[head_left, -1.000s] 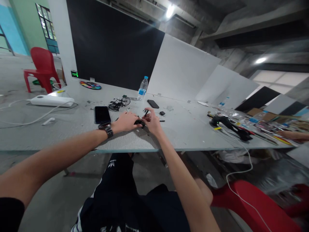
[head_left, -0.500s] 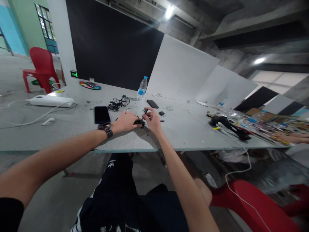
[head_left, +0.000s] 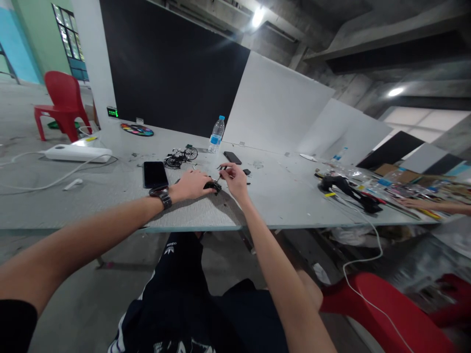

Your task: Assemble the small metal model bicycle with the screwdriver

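Observation:
My left hand (head_left: pixel 192 185), with a dark watch (head_left: pixel 162 197) on its wrist, rests on the table. Its fingers press on a small black part (head_left: pixel 212 186), seemingly a piece of a miniature bicycle, most of it covered. Close on the right, my right hand (head_left: pixel 236 181) pinches a small, thin dark tool (head_left: pixel 222 169) whose lower end points toward that part; its kind I cannot make out. Beyond my left hand stands a black miniature bicycle (head_left: pixel 180 158). A phone (head_left: pixel 155 175) lies left of my left hand, and another dark phone (head_left: pixel 232 157) lies behind my right hand.
A water bottle (head_left: pixel 217 135) stands near the back panel. At the left are a power strip (head_left: pixel 78 153), a white earbud (head_left: pixel 73 185) and a colour wheel (head_left: pixel 137 129). To the right lies a black strap-like item (head_left: pixel 349 192); a co-worker's hand (head_left: pixel 414 203) is over scattered tools.
My right hand has shifted slightly to the right and turned a little, the thin tool in its pinch. My left hand stays put. The co-worker's hand has moved left.

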Tool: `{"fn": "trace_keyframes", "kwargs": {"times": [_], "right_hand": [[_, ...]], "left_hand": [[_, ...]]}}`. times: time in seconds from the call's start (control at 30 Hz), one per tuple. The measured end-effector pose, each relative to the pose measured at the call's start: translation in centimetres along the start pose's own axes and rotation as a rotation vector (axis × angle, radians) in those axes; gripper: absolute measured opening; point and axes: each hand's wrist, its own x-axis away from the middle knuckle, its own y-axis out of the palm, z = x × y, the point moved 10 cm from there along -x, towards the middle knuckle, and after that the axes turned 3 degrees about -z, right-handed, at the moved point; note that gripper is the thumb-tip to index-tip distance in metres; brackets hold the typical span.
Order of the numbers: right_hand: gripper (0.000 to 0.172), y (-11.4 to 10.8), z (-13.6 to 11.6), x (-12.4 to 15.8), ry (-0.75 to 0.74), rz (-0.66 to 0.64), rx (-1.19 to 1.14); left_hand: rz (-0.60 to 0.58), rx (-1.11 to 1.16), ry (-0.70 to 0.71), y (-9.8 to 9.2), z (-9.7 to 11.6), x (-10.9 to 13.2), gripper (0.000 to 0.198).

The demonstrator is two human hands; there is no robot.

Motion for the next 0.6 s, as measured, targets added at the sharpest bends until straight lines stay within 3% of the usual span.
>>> {"fn": "trace_keyframes", "kwargs": {"times": [0.2,0.43,0.6], "right_hand": [[0.043,-1.3,0.0,0.2,0.004,0.055,0.085],[0.053,0.3,-0.3,0.1,-0.018,-0.037,-0.039],[0.044,0.5,-0.3,-0.1,-0.006,-0.008,-0.012]], "left_hand": [[0.017,0.014,0.008,-0.1,0.0,0.1,0.050],[0.010,-0.019,0.014,-0.1,0.1,0.0,0.051],[0.006,-0.014,0.001,-0.1,0.0,0.0,0.051]]}}
